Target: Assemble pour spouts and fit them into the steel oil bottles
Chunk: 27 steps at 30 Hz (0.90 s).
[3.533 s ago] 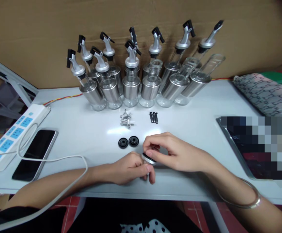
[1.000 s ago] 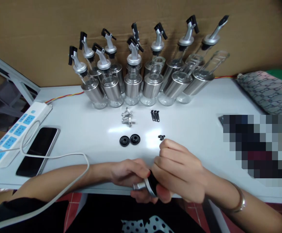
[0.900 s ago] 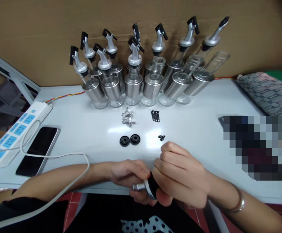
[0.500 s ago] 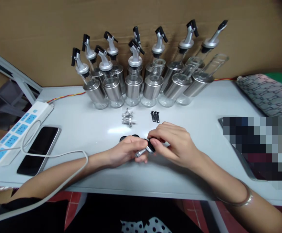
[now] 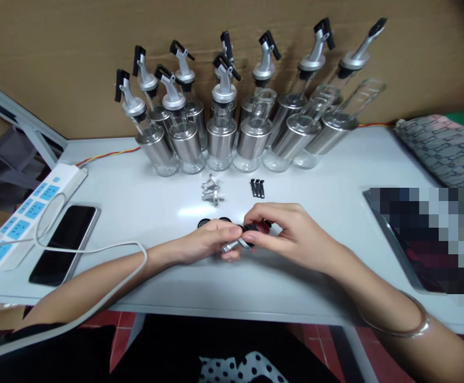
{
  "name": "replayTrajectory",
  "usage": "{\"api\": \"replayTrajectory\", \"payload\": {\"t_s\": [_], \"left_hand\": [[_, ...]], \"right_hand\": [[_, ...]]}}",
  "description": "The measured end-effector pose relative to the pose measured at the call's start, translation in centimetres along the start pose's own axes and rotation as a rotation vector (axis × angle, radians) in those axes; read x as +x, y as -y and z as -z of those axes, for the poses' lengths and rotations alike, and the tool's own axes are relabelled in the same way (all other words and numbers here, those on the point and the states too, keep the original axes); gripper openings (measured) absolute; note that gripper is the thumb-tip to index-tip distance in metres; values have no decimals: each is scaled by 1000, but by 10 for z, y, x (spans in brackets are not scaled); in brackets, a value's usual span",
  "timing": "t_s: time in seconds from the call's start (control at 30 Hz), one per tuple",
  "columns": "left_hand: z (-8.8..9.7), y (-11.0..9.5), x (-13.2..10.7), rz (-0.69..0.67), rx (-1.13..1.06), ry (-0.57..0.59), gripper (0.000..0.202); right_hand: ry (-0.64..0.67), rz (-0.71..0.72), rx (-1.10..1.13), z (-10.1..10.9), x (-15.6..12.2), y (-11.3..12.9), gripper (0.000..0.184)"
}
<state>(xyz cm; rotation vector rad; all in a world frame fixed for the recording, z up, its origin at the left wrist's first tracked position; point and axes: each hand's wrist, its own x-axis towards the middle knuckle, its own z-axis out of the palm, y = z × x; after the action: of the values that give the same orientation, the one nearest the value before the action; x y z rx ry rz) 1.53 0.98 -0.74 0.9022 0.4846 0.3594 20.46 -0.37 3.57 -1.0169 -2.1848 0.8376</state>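
Observation:
Both hands meet over the middle of the white table (image 5: 320,181). My left hand (image 5: 205,242) is closed on a small silver pourer spout (image 5: 232,246). My right hand (image 5: 286,232) pinches the black stopper end (image 5: 249,234) of the same piece. The two black rubber discs (image 5: 204,222) lie just behind my left hand, mostly hidden by it. Farther back lie a few silver spout parts (image 5: 210,190) and three black clips (image 5: 258,188). Several steel-and-glass dispenser bottles (image 5: 221,135) stand in rows along the back, most with pourers fitted.
A phone (image 5: 65,243) and a white power strip (image 5: 30,205) with its cable (image 5: 96,250) lie at the left. A dark tablet (image 5: 391,229) and a patterned pouch (image 5: 443,149) sit at the right. A cardboard wall (image 5: 56,42) backs the table.
Both hands have lifted from the front edge of the table to its middle, carrying the pourer. They now cover the black discs and the tiny black rings.

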Motion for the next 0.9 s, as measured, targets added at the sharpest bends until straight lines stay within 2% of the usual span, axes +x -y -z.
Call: {"api": "replayTrajectory", "payload": {"t_s": [0.1, 0.23, 0.4, 0.57, 0.9], "left_hand": [[1, -1, -1, 13, 2, 25, 52], [4, -3, -2, 78, -9, 96, 53], [3, -2, -2, 85, -118, 170, 52], [1, -3, 0, 104, -129, 215, 52], [7, 0, 2, 118, -201, 243, 49]], "right_hand": [[84, -29, 51, 3, -1, 2, 20], [167, 1, 101, 6, -3, 5, 17], [134, 70, 100, 10, -4, 8, 15], [101, 135, 93, 12, -5, 8, 14], [26, 241, 92, 8, -3, 1, 17]]}}
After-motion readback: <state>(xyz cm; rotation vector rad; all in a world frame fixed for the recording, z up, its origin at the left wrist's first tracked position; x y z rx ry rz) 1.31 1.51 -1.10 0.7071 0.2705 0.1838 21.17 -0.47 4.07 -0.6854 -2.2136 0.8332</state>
